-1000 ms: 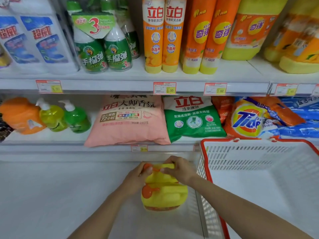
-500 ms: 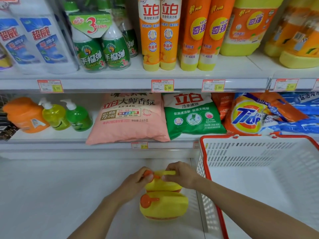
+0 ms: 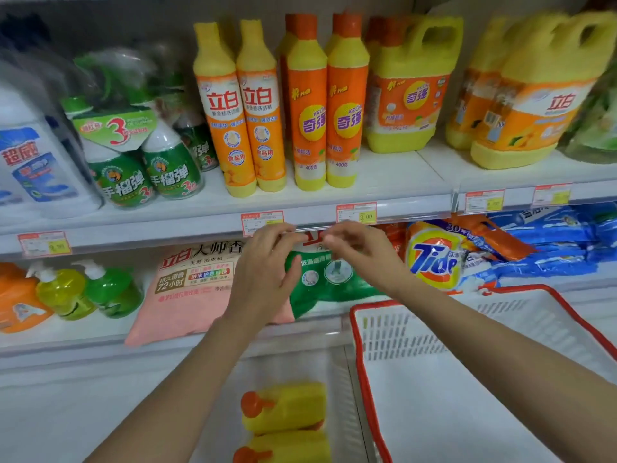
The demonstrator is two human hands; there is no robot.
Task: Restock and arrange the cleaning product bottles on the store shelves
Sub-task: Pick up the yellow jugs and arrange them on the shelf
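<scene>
Left hand point(image 3: 267, 265) and right hand point(image 3: 359, 250) hover mid-frame, grip slack, apparently empty; lift the bottom-centre yellow jugs point(image 3: 290, 407) singly.

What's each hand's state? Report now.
Left hand: open, holding nothing.
Right hand: fingers bunched; cannot tell if holding anything.

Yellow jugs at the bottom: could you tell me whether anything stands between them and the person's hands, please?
Nothing visible does. The two yellow jugs lie low, beside the basket; the left hand and right hand are up by the shelf edge, with open space beneath.
</scene>
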